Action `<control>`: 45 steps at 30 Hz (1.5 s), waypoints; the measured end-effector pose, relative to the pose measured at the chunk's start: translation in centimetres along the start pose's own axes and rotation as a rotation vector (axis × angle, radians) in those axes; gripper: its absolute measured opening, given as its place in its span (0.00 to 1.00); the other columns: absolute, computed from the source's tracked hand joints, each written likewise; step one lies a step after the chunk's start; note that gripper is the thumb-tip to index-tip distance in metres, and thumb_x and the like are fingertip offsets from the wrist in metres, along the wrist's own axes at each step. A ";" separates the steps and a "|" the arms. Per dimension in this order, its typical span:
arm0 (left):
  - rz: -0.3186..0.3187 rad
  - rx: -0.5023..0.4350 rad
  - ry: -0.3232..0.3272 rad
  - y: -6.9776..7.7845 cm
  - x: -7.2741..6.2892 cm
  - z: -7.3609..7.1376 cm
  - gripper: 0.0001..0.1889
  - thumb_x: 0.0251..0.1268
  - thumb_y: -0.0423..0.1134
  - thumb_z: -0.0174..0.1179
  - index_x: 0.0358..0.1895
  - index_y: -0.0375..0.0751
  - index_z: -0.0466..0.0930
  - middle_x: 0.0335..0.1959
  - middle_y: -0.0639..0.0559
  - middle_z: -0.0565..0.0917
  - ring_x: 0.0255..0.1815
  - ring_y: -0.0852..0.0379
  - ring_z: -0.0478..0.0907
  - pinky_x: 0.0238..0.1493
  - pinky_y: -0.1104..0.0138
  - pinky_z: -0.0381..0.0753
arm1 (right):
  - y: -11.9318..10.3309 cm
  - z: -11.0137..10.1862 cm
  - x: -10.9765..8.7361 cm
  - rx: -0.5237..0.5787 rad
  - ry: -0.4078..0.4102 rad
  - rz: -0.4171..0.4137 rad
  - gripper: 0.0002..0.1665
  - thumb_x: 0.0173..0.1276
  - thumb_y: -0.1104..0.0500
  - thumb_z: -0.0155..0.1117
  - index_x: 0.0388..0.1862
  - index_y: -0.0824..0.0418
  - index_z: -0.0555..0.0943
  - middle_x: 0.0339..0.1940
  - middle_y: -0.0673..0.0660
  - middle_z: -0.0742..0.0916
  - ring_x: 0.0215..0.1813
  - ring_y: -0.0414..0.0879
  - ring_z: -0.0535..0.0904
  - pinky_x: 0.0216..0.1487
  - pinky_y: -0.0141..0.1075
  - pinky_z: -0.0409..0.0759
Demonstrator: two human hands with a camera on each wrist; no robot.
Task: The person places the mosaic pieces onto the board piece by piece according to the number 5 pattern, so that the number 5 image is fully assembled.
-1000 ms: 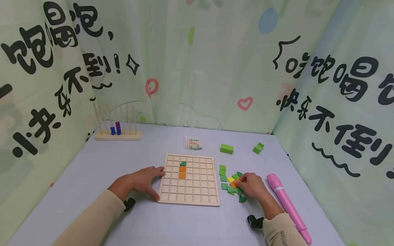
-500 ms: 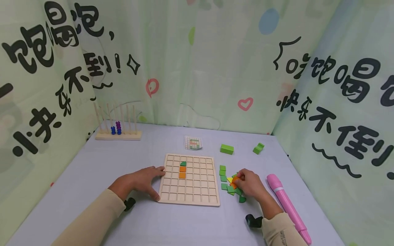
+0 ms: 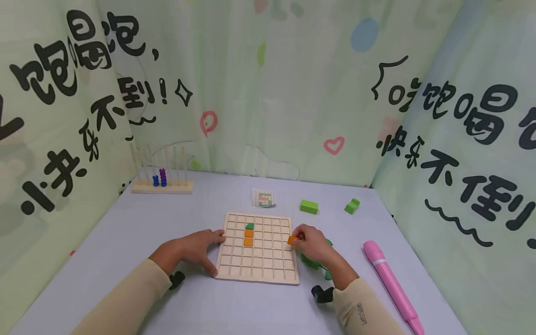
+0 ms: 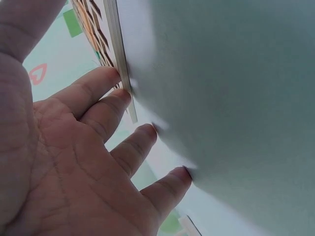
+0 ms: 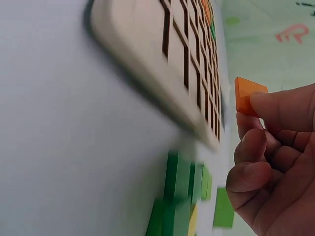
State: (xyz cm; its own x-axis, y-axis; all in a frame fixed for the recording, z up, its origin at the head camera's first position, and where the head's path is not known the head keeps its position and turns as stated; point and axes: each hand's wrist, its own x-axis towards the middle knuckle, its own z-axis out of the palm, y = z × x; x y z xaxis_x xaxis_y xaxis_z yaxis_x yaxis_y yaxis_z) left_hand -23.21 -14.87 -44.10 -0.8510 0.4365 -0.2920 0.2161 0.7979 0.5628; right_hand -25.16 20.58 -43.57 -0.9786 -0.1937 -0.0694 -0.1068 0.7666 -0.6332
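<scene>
Orange, the square tile sits pinched in the right hand at the grid board's three o'clock — apparently for placing, next needing alignment — the left hand, fingers spread, touching nine o'clock.

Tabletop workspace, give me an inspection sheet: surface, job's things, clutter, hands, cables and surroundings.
Surface: pale tabletop, grid board lying flat.
Job's things: green piece and two orange squares in one board column; loose pieces right of the board, partly hidden.
Clutter: peg rack, pattern card, green blocks, pink stick.
Hands: left hand touches the board's left edge; right hand pinches an orange tile near the right edge.
Cables: nothing seen.
Surroundings: printed curtains left, right and behind.
</scene>
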 end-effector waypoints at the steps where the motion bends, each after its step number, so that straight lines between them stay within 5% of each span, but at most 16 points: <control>1: 0.001 -0.001 -0.001 0.0 0.0 0.0 0.53 0.42 0.46 0.86 0.76 0.44 0.70 0.84 0.50 0.61 0.84 0.38 0.53 0.80 0.42 0.58 | -0.5 0.4 0.2 0.000 -0.016 -0.013 0.04 0.73 0.64 0.66 0.44 0.61 0.80 0.37 0.54 0.83 0.39 0.47 0.76 0.41 0.37 0.77; 16: -0.020 0.013 0.009 0.0 0.3 0.2 0.54 0.41 0.48 0.86 0.77 0.47 0.70 0.84 0.52 0.61 0.85 0.38 0.52 0.80 0.42 0.58 | -4.7 4.3 2.9 -0.053 -0.152 -0.188 0.02 0.73 0.65 0.64 0.41 0.63 0.82 0.33 0.51 0.82 0.36 0.45 0.75 0.38 0.36 0.74; 33: -0.012 0.016 0.006 0.1 0.1 0.1 0.54 0.41 0.47 0.86 0.77 0.44 0.69 0.84 0.51 0.61 0.85 0.37 0.52 0.81 0.41 0.57 | -5.4 5.2 3.4 -0.068 -0.149 -0.163 0.03 0.74 0.63 0.65 0.39 0.61 0.83 0.32 0.51 0.82 0.36 0.45 0.75 0.40 0.36 0.74; 45: -0.032 0.028 0.011 -0.1 0.1 0.4 0.54 0.41 0.48 0.87 0.77 0.46 0.70 0.84 0.53 0.61 0.85 0.39 0.52 0.81 0.42 0.58 | -5.7 6.1 3.7 -0.201 -0.116 -0.193 0.03 0.70 0.65 0.66 0.35 0.59 0.84 0.29 0.49 0.82 0.32 0.43 0.74 0.37 0.36 0.75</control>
State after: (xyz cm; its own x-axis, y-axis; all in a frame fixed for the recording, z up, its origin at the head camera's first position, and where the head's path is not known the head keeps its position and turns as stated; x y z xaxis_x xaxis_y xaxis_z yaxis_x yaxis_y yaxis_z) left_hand -23.14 -14.69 -44.49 -0.8628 0.4064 -0.3007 0.2023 0.8225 0.5315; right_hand -27.06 11.80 -44.89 -0.9115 -0.4073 -0.0571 -0.3330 0.8124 -0.4787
